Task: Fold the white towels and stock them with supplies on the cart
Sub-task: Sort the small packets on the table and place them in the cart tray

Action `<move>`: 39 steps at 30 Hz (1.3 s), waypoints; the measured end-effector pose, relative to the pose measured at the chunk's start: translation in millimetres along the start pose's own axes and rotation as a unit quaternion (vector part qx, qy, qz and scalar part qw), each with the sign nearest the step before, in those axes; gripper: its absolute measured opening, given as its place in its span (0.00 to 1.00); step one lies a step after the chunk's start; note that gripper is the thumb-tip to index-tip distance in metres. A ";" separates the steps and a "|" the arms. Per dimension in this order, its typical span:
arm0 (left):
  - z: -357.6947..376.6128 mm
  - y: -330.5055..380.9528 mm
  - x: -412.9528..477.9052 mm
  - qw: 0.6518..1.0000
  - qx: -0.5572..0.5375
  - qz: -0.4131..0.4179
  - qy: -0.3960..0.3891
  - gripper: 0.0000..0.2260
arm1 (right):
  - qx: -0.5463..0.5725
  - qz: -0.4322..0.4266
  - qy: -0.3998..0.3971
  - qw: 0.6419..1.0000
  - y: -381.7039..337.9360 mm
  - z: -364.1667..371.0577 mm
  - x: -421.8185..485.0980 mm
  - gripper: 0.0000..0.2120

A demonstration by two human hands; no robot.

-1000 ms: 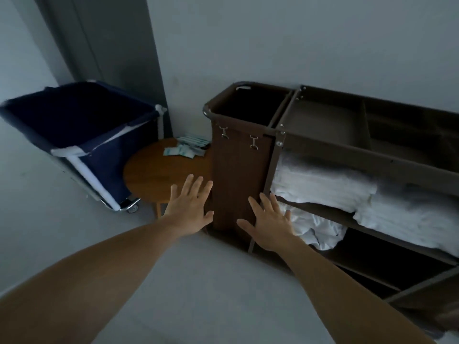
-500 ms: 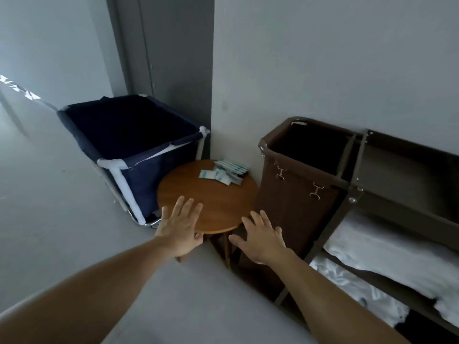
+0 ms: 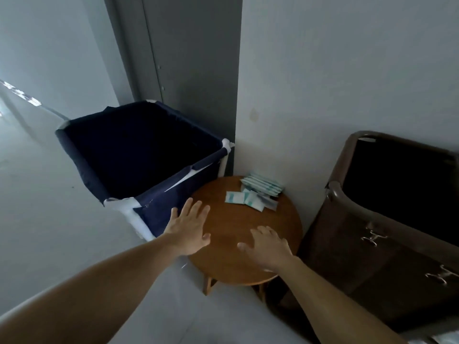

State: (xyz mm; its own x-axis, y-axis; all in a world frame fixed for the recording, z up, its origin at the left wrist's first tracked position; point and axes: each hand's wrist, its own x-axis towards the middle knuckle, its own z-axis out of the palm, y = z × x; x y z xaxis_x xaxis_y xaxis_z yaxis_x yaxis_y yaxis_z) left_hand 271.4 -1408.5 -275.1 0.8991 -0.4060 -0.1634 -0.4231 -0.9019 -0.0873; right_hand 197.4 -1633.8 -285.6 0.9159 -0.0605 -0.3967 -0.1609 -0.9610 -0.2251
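Reaching over the round table (image 3: 231,227), the left hand (image 3: 188,229) and right hand (image 3: 268,247) are held flat, grasping nothing. The supply packets (image 3: 255,194) lie at twelve o'clock and should be gathered as one stack for the cart (image 3: 372,244) at three o'clock.

The round table (image 3: 231,219) before me is warm orange-brown wood. At its one o'clock lie packets (image 3: 250,198), white with pale teal bands. At my ten o'clock the hamper (image 3: 159,209) is navy with white edging; at three o'clock the cart bag (image 3: 372,256) is dark brown.
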 end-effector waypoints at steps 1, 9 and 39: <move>1.2 0.6 17.5 1.000 -0.003 0.010 -0.008 0.38 | 0.006 0.008 -0.001 1.000 3.1 -3.2 17.2 0.38; 17.5 8.0 184.5 0.996 -0.025 0.041 -0.073 0.36 | 0.050 0.013 -0.008 0.999 26.4 -12.6 191.8 0.33; 194.9 51.0 457.0 0.927 -0.347 0.044 -0.135 0.15 | 0.005 0.185 0.031 0.982 167.2 72.1 458.9 0.18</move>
State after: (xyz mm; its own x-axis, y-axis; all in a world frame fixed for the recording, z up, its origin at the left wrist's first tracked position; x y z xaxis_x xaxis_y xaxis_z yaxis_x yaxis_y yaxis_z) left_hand 638.9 -1611.2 -545.8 0.7640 -0.5160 -0.3874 -0.2367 -0.7827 0.5757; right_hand 564.4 -1802.7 -569.5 0.8143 -0.4225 -0.3979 -0.4907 -0.8673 -0.0834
